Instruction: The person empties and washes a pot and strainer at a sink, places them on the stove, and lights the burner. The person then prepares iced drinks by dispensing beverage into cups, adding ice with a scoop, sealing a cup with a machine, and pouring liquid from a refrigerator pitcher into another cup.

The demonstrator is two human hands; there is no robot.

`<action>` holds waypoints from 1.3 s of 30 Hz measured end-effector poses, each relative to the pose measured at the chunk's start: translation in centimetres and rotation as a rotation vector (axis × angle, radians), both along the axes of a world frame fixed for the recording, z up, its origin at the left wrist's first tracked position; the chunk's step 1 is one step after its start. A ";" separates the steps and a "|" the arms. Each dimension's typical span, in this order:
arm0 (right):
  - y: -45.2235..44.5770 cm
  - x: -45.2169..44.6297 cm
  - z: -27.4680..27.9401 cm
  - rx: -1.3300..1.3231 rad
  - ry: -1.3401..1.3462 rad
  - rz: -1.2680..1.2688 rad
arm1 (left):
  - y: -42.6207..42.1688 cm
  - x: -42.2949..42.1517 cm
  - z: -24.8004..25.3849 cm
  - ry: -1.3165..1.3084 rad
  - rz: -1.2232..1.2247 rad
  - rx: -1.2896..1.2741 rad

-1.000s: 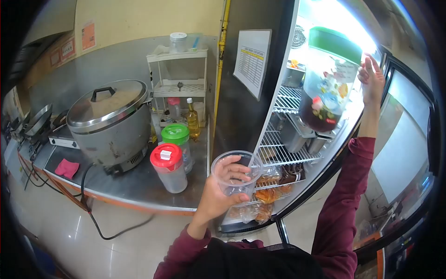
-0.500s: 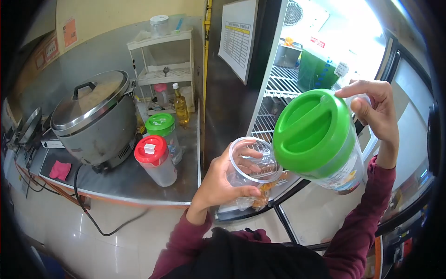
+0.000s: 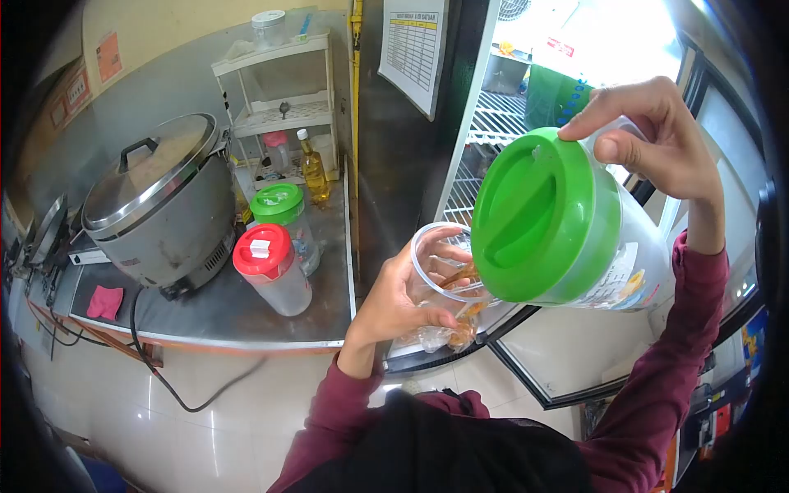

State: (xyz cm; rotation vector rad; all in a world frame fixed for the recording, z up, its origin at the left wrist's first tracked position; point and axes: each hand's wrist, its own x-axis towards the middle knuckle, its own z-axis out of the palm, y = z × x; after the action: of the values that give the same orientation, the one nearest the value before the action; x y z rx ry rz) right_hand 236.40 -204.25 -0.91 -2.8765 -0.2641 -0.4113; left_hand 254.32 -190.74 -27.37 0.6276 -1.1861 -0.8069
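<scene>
My left hand (image 3: 393,302) is wrapped round a clear plastic cup (image 3: 438,271), its open mouth facing up and toward the pitcher. With my right hand (image 3: 657,140) I grip the handle of a large clear pitcher (image 3: 629,263) with a green lid (image 3: 534,218). The pitcher is tilted to the left, its lid beside the cup's rim. A floral print shows on its side. The liquid level inside is mostly hidden by the lid, and no stream is visible.
An open fridge with wire shelves (image 3: 498,115) holds a pitcher of green liquid (image 3: 552,94). On the metal counter (image 3: 205,316) stand a large rice cooker (image 3: 164,214), a red-lidded pitcher (image 3: 275,271), a green-lidded one (image 3: 283,209) and a bottle (image 3: 313,171). The fridge door (image 3: 559,353) stands open.
The pitcher has come out of the fridge, down toward the cup, and has tipped over to the left. My left hand has moved slightly up with the cup. The view has shifted a little.
</scene>
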 end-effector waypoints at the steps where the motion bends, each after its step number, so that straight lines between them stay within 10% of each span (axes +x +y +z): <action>1: 0.0 0.2 0.1 0.010 -0.010 -0.002 | 0.0 0.1 0.0 -0.003 -0.013 -0.004; 39: 2.3 3.2 3.3 -0.031 0.206 -0.013 | 0.2 0.1 -0.9 0.031 -0.060 -0.069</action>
State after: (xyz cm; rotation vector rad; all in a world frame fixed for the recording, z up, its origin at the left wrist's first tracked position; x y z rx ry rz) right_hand 239.59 -201.96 2.35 -2.9226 -0.2171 -0.1116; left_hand 254.40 -190.52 -28.30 0.5229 -1.2043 -0.8202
